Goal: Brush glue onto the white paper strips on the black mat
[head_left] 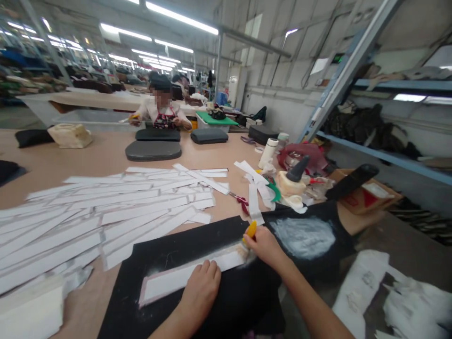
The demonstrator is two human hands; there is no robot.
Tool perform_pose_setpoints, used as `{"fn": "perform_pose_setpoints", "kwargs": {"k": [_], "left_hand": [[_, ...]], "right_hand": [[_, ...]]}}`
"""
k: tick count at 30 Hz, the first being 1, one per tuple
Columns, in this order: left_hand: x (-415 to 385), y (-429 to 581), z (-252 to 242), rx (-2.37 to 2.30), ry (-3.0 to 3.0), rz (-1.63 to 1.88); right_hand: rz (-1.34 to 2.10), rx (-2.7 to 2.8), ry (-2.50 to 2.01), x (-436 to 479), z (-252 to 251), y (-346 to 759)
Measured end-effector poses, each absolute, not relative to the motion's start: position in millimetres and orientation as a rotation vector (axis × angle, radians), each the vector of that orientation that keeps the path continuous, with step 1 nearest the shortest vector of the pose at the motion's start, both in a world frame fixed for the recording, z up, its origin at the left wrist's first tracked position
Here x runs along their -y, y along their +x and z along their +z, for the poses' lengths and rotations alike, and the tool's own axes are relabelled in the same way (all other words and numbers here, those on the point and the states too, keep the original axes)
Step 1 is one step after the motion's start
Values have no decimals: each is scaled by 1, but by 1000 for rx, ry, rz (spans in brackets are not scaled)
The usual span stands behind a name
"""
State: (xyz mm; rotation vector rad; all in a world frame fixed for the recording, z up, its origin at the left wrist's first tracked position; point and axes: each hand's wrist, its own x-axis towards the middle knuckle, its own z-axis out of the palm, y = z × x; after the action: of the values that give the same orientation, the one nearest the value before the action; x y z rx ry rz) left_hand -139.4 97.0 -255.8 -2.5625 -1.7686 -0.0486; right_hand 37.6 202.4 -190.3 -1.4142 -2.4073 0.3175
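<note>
My left hand (200,289) presses flat on a long white strip (183,277) that lies on a black mat (169,263) near the table's front edge. Its fingers are together on the strip. My right hand (263,245) is closed round a brush with a yellow handle (251,230), whose tip touches the right end of the strip. A smear of white glue (303,235) marks the mat to the right of that hand.
Several white strips (106,212) lie fanned over the table to the left. Red scissors (242,200), a white bottle (268,153), a glue pot (289,181) and a cardboard box (367,193) crowd the right. Dark pads (153,150) lie farther back; another person (162,110) works behind.
</note>
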Motion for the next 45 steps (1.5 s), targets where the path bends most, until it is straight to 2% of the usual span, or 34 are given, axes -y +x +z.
{"fn": "perform_pose_setpoints", "kwargs": {"k": [5,9,14,20,24,28,32,35,39,45], "left_hand": [[-100,-142,-255,1852,-2536,-93],[-108,-147,-244,2067,-2542,-211],[-128,-164,-234,2699,-2501,-925],[-139,-195,-227,2941,-2241,-1590],[-139,-249,-202,2927,-1680,-2117],[-135,-330,-159,2626,-1107,-2363],[-142,-378,-119,2247,-786,-2301],[-160,-367,-112,2083,-983,-1853],[-197,-317,-147,1907,-1600,-1024],[-201,-249,-217,1908,-2024,-704]], "right_hand": [[271,2406,-1386,-208,-193,62],[49,2316,-1433,-208,-191,72],[260,2194,-1189,-182,-214,51],[-16,2380,-1137,-155,-273,26],[-51,2342,-1083,-164,-302,33],[-54,2345,-1045,-172,-318,40],[-77,2393,-962,-173,-317,42],[-131,2369,-949,-170,-307,38],[-145,2360,-948,-165,-296,34],[-17,2479,-976,-168,-291,40]]}}
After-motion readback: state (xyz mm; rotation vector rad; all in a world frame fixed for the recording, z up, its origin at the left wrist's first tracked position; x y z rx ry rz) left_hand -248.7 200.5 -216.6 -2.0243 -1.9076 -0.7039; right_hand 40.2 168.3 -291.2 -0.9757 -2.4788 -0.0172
